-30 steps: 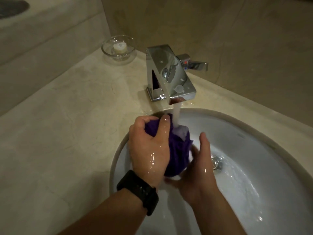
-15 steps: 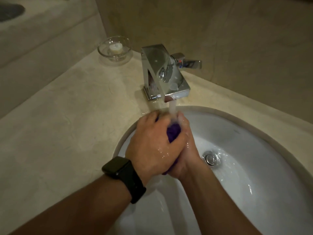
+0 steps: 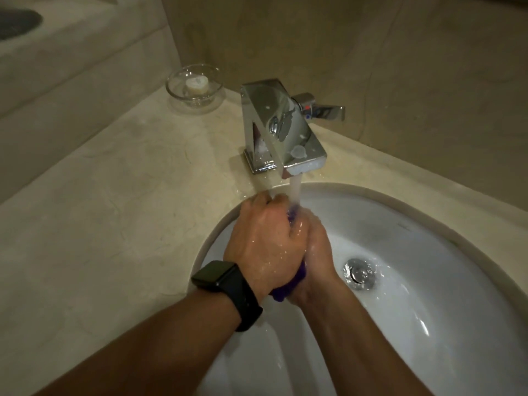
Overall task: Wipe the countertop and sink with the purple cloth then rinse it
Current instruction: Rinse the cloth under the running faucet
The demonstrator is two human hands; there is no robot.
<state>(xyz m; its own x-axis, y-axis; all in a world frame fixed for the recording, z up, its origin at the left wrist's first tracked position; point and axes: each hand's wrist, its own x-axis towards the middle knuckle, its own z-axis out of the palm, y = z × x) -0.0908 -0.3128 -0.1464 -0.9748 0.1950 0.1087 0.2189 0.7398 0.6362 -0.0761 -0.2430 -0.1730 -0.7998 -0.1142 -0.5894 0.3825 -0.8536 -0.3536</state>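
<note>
Our left hand point(image 3: 265, 244) and right hand point(image 3: 315, 247), parted a second ago, now squeeze the crumpled purple cloth point(image 3: 287, 290) under the square chrome faucet point(image 3: 281, 130); rinsing looks underway.

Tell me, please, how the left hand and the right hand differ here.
The left hand wears a black watch at the wrist; the right hand has a bare wrist. The left hand lies nearer the countertop, the right hand nearer the drain. Both grip the cloth under the running faucet.
</note>
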